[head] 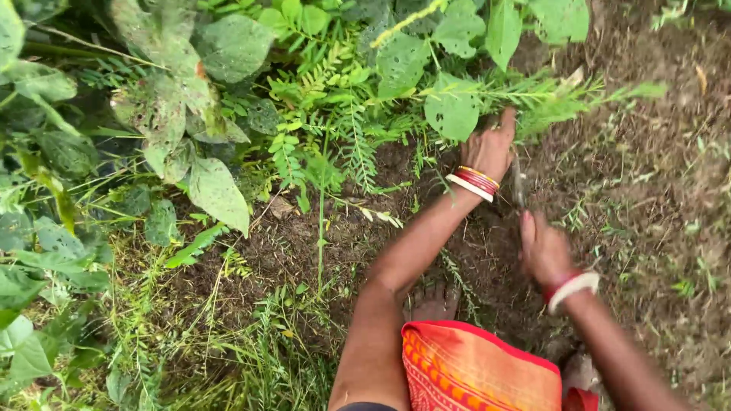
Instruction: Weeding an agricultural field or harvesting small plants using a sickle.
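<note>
Dark, crumbly garden soil (655, 152) covered the right half of the scene, strewn with dry stems and a few small green sprouts. Dense green growth filled the left and top.

Item: broad, pale-spotted green leaves (217, 190) on tall stalks, upper left, several with small holes.

Item: feathery green weed with fine paired leaflets (563, 99), leaning to the right across the top of the bare soil, its base beside the left hand.

Item: left hand (491, 148), reaching forward to the foot of the feathery weed, fingers curled in among the stems; how firmly they gripped could not be told. Red, gold and white bangles (474, 181) circled its wrist.

Item: right hand (544, 251), motion-blurred, closed around the handle of a thin dark metal blade (518, 186). The blade pointed up and away from the hand, its tip near the left wrist, just over the soil.

Item: red and white bangles (571, 288) on the right wrist, also blurred.

Item: bare foot (434, 301), toes on the soil between the two forearms.

Item: orange and red patterned cloth (476, 369), bottom centre, covering the knee.

Item: thin grass blades (251, 358), lower left, mixed with yellowed stalks.
</note>
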